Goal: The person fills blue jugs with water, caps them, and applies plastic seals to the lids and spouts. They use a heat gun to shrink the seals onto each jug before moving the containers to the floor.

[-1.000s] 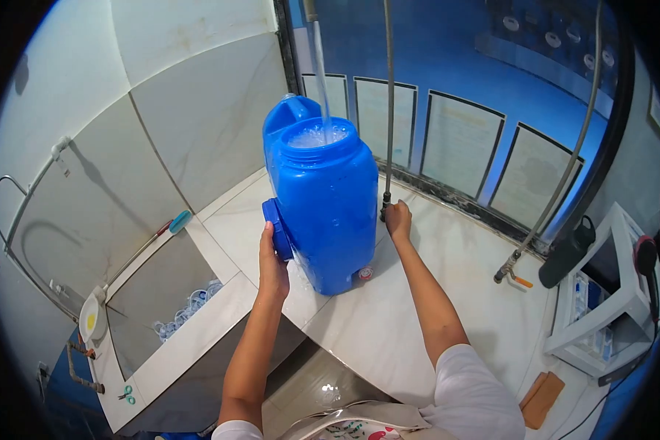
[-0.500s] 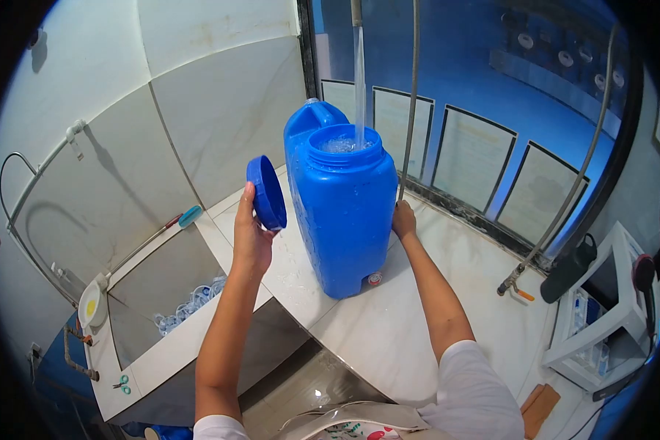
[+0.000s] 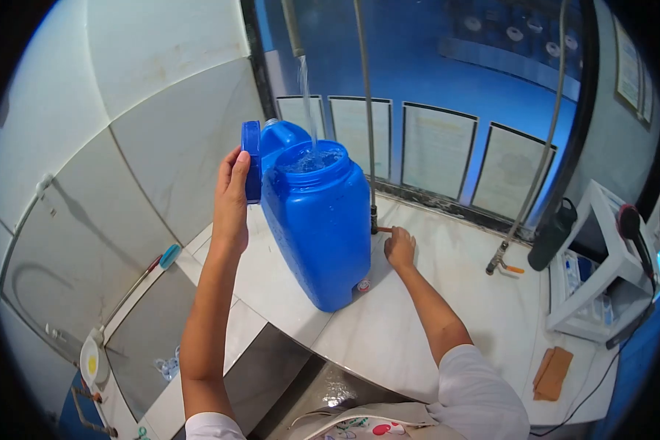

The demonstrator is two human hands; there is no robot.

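Observation:
A large blue water container [image 3: 319, 235] stands upright on the white tiled counter, its wide mouth uncovered. From a pipe [image 3: 293, 33] above, a stream of water [image 3: 308, 95] falls into the mouth, where the water is churning. My left hand [image 3: 231, 198] grips a round blue lid [image 3: 251, 161], held edge-on just left of the container's mouth. To the right of the container, my right hand [image 3: 401, 248] has its fingers on the orange handle [image 3: 384, 229] of a valve at the foot of a thin upright pipe [image 3: 367, 110].
Another valve with an orange handle [image 3: 513, 269] sits farther right, near a dark green bottle [image 3: 554, 235] and a white rack [image 3: 587, 271]. Brown cloths [image 3: 552, 372] lie at the counter's right. A sunken basin [image 3: 154, 330] is at left, with a long-handled brush [image 3: 170, 257] along its edge.
My left hand has turned the lid edge-on and brought it closer to the container's mouth. The valve handle under my right hand now shows beside the container. The whole view has shifted.

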